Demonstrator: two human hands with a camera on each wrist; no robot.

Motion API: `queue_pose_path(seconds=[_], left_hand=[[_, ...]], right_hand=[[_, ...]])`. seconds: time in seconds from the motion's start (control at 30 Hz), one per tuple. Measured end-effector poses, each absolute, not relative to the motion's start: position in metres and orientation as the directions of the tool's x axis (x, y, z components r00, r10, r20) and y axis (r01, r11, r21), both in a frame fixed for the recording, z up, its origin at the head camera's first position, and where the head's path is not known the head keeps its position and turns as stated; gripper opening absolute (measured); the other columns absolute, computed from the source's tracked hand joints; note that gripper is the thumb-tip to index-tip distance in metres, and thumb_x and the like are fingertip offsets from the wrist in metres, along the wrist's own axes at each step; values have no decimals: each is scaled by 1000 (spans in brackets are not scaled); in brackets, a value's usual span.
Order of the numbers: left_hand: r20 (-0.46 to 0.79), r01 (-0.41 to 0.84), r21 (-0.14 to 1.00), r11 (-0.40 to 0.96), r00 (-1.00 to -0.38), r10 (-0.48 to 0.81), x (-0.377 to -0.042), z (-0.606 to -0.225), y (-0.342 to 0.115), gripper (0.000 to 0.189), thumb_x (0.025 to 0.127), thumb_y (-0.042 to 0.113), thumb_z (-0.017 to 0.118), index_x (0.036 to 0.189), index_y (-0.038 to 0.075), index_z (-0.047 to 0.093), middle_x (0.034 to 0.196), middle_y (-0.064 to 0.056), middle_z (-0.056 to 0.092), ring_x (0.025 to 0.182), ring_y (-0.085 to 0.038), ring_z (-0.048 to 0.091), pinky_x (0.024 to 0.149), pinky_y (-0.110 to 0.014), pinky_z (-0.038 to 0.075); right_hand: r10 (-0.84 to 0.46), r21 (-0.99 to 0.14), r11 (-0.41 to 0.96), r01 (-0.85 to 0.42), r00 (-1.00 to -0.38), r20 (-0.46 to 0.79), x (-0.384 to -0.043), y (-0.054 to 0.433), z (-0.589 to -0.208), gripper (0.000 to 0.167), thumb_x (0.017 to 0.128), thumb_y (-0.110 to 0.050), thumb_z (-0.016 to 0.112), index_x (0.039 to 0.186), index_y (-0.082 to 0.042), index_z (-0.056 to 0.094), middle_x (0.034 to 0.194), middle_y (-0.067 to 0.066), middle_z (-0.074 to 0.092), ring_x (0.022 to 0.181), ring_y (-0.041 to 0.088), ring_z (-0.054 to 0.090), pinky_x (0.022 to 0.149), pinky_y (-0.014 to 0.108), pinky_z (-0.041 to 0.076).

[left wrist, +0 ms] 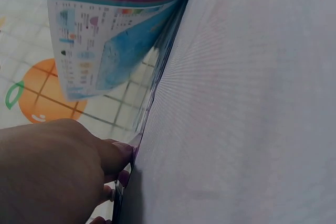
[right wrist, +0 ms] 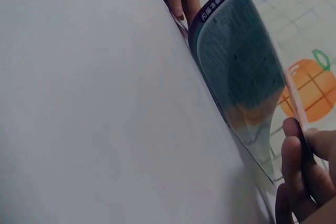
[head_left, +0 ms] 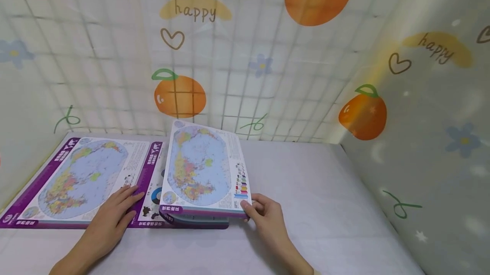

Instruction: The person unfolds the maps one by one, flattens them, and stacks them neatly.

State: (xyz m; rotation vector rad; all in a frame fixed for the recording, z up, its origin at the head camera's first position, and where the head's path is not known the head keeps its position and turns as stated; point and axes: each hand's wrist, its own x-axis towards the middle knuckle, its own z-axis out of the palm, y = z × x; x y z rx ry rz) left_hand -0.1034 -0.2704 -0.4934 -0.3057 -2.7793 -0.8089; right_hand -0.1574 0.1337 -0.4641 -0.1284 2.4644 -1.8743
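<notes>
A glossy world map (head_left: 88,168) with purple edges lies flat at the left of the table in the head view. My left hand (head_left: 115,213) rests on its lower right part, fingers extended across the purple band. To the right, a raised map leaf (head_left: 203,168) bends up over a lower sheet (head_left: 153,213), which it mostly hides. My right hand (head_left: 268,219) pinches the leaf's lower right corner between thumb and fingers. In the right wrist view the leaf's underside (right wrist: 241,61) curves up from a fold. Whether the flat map and the leaf are joined I cannot tell.
A white cloth (head_left: 306,190) covers the table. Behind it stands a wire grid draped with a printed curtain (head_left: 245,53) of oranges, hearts and "happy" lettering. Another curtain side (head_left: 432,117) slopes down along the right.
</notes>
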Motion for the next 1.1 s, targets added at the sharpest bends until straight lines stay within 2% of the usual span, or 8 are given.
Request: queue_pose_path(seconds=[0.2,0.4,0.57,0.83,1.1], left_hand=[[264,249,506,826,-956,126,-103,-493,-269,48,102,8,65,150,13,59,162,-19,46,153,-48,32,115,-73,31],[256,243,505,828,-958,125,-103,-492,-268,48,102,8,66,150,13,59,162,-19,46,153,-48,32,115,-73,31],[259,247,499,831,-957,129,-103,-494,-270,49,101,7,66,149,12,59,163,-19,46,153,-49,32,115,-74,31],[223,225,513,829,-967,125,-104,-494,-271,50,103,10,65,152,14,57,165,-18,43,155,-48,29,118,-73,27],[229,227,520,823,-966,122,-102,-493,-272,49,103,11,65,151,14,57,165,-18,43,155,-48,29,118,-74,28]], right_hand=[[-74,-959,283,-34,-997,14,-157,142,-462,28,98,-23,77,120,-6,74,79,6,77,68,15,62,64,21,38],[-46,-953,302,-26,-999,13,-157,152,-461,25,99,-21,76,119,-6,74,79,6,77,67,16,63,65,21,38],[-26,-948,317,-4,-1000,-5,-158,161,-463,30,99,-22,76,123,-5,73,82,5,77,69,15,64,69,21,40],[-2,-956,293,-25,-1000,26,-159,179,-465,30,99,-24,75,120,-3,73,77,7,74,68,13,64,74,20,42],[44,-935,353,30,-999,-15,-162,196,-464,35,102,-24,72,129,-2,69,86,6,79,68,15,66,82,19,40]])
